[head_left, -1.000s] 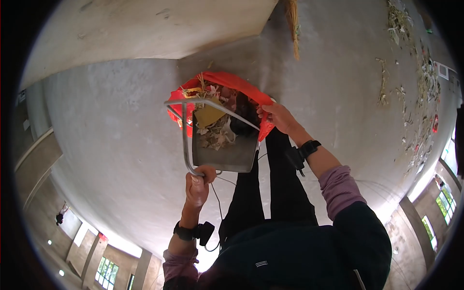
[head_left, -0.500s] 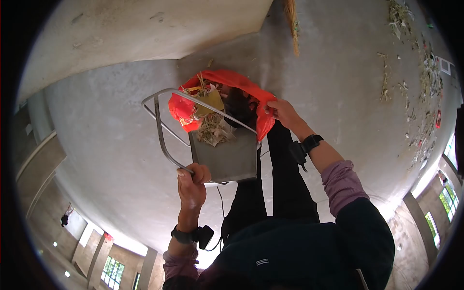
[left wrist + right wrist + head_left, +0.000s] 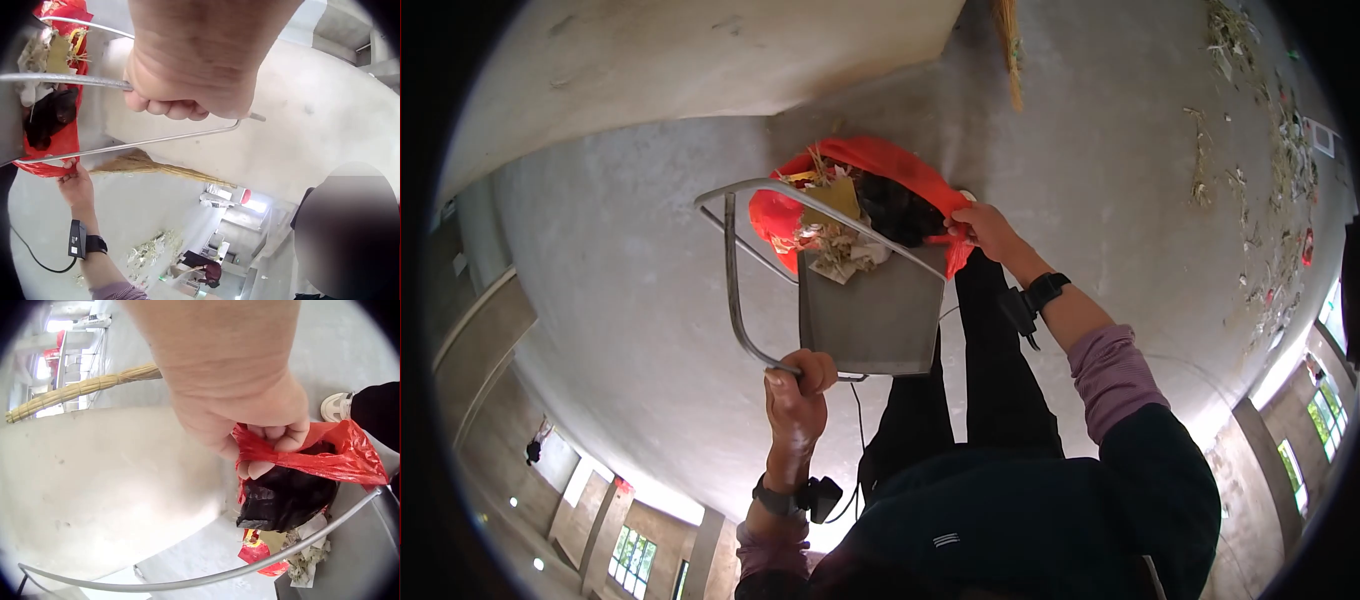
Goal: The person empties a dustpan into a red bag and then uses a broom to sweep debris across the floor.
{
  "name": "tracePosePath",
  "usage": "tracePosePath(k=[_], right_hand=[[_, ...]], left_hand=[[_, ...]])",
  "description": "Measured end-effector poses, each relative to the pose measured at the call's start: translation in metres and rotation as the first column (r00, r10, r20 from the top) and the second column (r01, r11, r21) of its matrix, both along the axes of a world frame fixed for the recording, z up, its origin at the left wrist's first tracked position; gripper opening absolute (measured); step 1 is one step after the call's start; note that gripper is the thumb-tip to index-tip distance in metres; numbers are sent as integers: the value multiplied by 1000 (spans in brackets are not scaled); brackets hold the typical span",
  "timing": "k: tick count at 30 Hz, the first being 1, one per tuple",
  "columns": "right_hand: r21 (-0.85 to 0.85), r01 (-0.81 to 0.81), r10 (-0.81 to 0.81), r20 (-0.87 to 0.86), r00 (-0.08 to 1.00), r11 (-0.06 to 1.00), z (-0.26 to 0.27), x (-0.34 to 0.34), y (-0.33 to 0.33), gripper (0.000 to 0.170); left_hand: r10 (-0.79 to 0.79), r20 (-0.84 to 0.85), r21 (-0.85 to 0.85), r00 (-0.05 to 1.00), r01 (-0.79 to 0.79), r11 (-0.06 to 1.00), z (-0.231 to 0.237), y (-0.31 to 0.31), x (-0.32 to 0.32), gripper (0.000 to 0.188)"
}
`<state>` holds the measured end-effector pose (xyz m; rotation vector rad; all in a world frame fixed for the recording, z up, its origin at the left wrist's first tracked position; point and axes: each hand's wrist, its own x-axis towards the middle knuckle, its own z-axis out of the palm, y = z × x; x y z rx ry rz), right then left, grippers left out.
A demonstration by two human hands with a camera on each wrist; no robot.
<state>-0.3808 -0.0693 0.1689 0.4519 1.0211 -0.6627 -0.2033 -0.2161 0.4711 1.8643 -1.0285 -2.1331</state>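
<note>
A grey metal dustpan with a bent tube handle is tilted at the mouth of a red plastic bag. My left hand grips the tube's near end. With my right hand I pinch the bag's right rim, the red film bunched between fingers and thumb in the right wrist view. Dry scraps, a yellowish piece and a black crumpled thing lie in the bag's mouth and at the pan's upper edge. How deep the bag goes is hidden.
A straw broom leans at the top, beside a pale wall. Litter is strewn over the floor at the right. A shoe stands near the bag; another person is in the distance.
The dustpan's handle has swung left and its tray shows more bare metal. Scraps and the black thing have shifted up into the bag. My right hand keeps hold of the rim.
</note>
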Motion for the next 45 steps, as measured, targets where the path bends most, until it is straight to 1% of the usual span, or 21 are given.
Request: tracePosePath(k=[3,6,8,10,14,15,16,18,21,23,24,26,27,29,30,32,34,36,38,42,45], right_hand=[[-40,-17,15,-47,999,999,-2,-1,-3,12],[23,-45,45,-33,998,999,-5,-1,4,14],[64,-20,23,-48,999,998,-9,3,8,13],[41,-23,26,-60,998,999,-12,7,11,14],[31,-27,29,-77,997,999,-15,9,15,16],[31,-27,29,-77,997,999,-16,7,15,16],[47,-24,27,-83,996,999,-17,5,14,16],[63,-20,25,-89,996,998,-18,1,10,15],[83,-2,9,-88,996,997,-21,-1,-2,16],[12,-34,35,-57,998,999,-22,-2,-11,17],[12,-35,35,-55,998,999,-23,-3,-14,17],[-21,-52,51,-57,997,998,-25,-3,-13,16],[-20,-53,51,-56,997,998,-26,-3,-6,16],[104,8,5,-122,993,995,-23,0,18,13],[76,17,-8,-121,993,997,-31,6,23,13],[33,-38,40,-74,996,999,-36,10,50,15],[21,-53,55,-80,995,998,-37,13,57,15],[10,-69,70,-87,994,998,-34,11,52,16],[71,-44,52,-122,991,997,-33,8,45,16],[60,-45,51,-105,993,997,-37,7,30,15],[39,-77,80,-94,992,996,-38,6,25,17]], left_hand=[[33,-42,-53,999,-35,998,18,2,-5,65],[55,-21,-69,998,-56,996,37,6,-5,66],[27,-26,-86,999,-30,996,44,8,-3,66],[23,-51,-112,998,-28,993,52,12,0,66],[-30,-38,-74,999,27,997,69,7,6,64],[7,-72,-91,997,-14,996,71,5,9,66],[7,-73,-91,997,-14,996,71,3,10,66],[67,-64,-109,996,-73,991,67,-3,11,65],[48,-17,-119,999,-50,992,66,-18,7,65],[30,7,-138,1000,-29,990,69,-29,1,65],[31,9,-138,999,-29,990,72,-33,1,65],[-47,-5,-162,999,46,986,80,-37,9,63],[-15,29,-179,999,20,984,83,-32,11,64],[0,65,-175,998,12,985,85,-14,16,64],[7,98,-199,995,13,980,82,-1,22,65],[21,69,-184,997,-8,983,84,24,34,65],[50,105,-192,993,-29,981,90,36,41,65],[65,113,-203,991,-41,978,91,35,44,65],[74,98,-248,992,-47,968,90,26,44,62],[125,78,-278,989,-99,956,91,7,47,62],[172,90,-338,981,-133,932,91,4,55,62]])
